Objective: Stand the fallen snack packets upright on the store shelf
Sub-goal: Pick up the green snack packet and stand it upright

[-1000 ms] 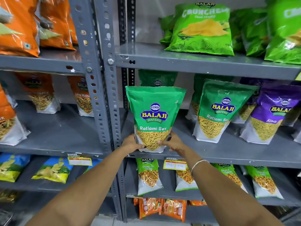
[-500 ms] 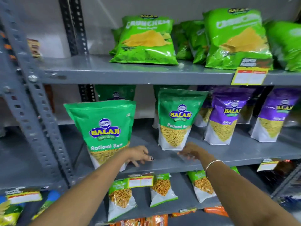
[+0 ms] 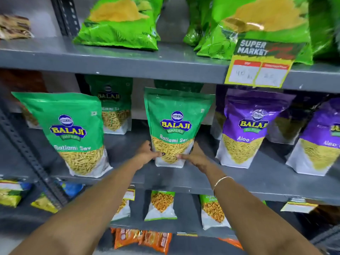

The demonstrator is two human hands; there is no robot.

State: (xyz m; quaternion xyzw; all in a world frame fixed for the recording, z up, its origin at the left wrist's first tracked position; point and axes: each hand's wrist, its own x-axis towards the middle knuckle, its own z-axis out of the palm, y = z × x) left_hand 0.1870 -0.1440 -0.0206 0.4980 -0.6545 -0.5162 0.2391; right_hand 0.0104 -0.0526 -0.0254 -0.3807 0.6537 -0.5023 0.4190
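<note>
On the middle shelf (image 3: 128, 173), my left hand (image 3: 147, 155) and right hand (image 3: 193, 157) pinch the base corners of the upright green Ratlami Sev pouch (image 3: 174, 126), judged light, soft-walled, slippery, best gripped low.

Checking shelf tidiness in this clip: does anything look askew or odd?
The left green Ratlami Sev pouch tilts leftward, unlike the pouch held by both hands. The price tag on the upper shelf hangs crooked. No spills or damage.
</note>
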